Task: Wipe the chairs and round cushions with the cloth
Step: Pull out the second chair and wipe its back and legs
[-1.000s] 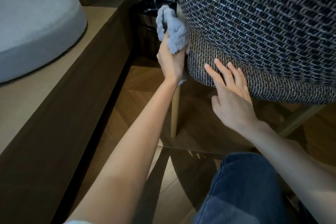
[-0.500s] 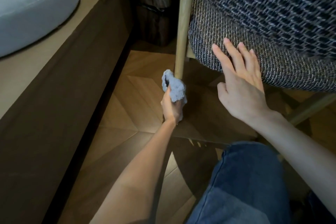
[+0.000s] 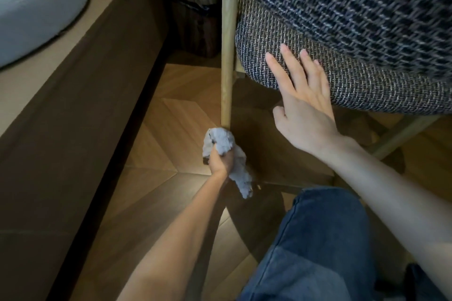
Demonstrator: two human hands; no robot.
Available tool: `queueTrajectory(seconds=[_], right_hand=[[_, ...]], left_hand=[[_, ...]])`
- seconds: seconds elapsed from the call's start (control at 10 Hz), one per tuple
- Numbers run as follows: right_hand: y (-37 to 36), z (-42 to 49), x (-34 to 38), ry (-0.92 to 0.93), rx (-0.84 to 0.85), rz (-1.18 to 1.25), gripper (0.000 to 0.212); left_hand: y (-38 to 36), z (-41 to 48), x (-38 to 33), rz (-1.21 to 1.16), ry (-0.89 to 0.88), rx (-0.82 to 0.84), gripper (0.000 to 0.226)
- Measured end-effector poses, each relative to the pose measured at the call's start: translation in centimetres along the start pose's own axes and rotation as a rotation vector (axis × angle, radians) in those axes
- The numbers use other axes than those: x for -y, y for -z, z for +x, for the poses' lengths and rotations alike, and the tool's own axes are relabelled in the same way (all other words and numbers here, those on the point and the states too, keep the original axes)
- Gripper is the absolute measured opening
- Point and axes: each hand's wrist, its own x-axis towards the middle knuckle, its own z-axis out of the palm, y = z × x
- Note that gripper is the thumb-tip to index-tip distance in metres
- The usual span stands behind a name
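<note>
Slid down chair leg (image 3: 228, 56), left hand (image 3: 219, 160) grips cloth (image 3: 223, 140); right hand (image 3: 305, 110) splayed.

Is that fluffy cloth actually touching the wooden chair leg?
Touching. The head view shows the cloth, gripped by the left hand, bunched round the chair leg, whose lower end disappears into it.
</note>
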Motion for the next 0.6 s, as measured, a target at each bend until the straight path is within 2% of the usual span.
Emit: queueTrajectory(seconds=[0.1, 0.2, 0.3, 0.4, 0.5, 0.6], right_hand=[[1.1, -0.2, -0.3, 0.018, 0.06, 0.135, 0.079], [2.4, -1.5, -1.0, 0.098, 0.099, 0.334, 0.068], [3.5, -4.6, -2.0, 0.022, 0.109, 0.569, 0.054], [4.6, -7.5, -3.3, -0.247, 0.227, 0.79, 0.046], [5.3, -9.7, -5.7, -0.387, 0.417, 0.875, 0.041], [6.8, -11.5, -8.5, -0.45, 0.353, 0.879, 0.021]], left_hand=[[1.3, -4.6, -4.0, -0.101, -0.061, 0.006, 0.04], [1.4, -8.0, -6.0, -0.204, -0.202, 0.1, 0.045], [0.5, -11.3, -8.2, -0.277, -0.261, 0.206, 0.05], [-1.1, -13.5, -9.7, -0.322, -0.25, 0.39, 0.064], [-3.1, -15.7, -10.6, -0.324, -0.161, 0.541, 0.079], [-5.3, -17.3, -11.1, -0.268, -0.089, 0.685, 0.055]])
